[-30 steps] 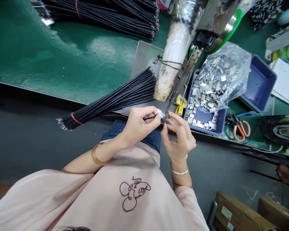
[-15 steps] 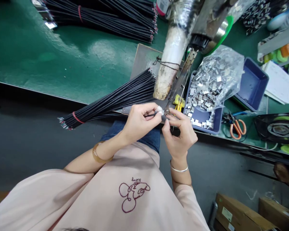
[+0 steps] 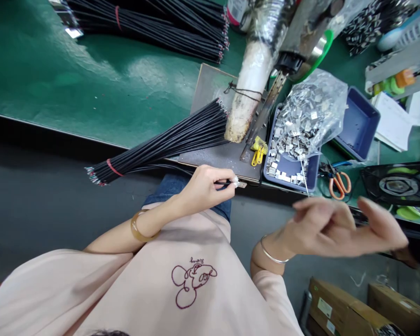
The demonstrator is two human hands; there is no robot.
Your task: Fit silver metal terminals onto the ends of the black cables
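My left hand (image 3: 208, 189) is closed in a pinch on the end of a black cable (image 3: 224, 183). A small flat metal USB connector (image 3: 242, 185) sticks out past its fingertips, in front of the bench edge. White covers show on those fingertips. Off to the right, my right hand (image 3: 332, 227) is smeared by motion, thumb stretched out and the other fingers curled. A thin solder wire (image 3: 304, 170) runs down across the tray to these curled fingers and appears held by them. The rest of the cable bundle (image 3: 168, 135) lies to the left, tied with a red band.
A soldering iron (image 3: 269, 105) and a white wrapped tube (image 3: 243, 102) slant over a grey board (image 3: 210, 79). The blue tray (image 3: 313, 175) holds bagged metal connectors. Orange-handled pliers (image 3: 339, 185), a yellow clip (image 3: 259, 151) and a black fan (image 3: 399, 184) lie nearby. Cardboard boxes (image 3: 346, 308) stand below.
My right hand has swung far to the right, away from my left hand, and the solder wire has shifted with it. My left hand has drawn slightly toward me with the cable and connector.
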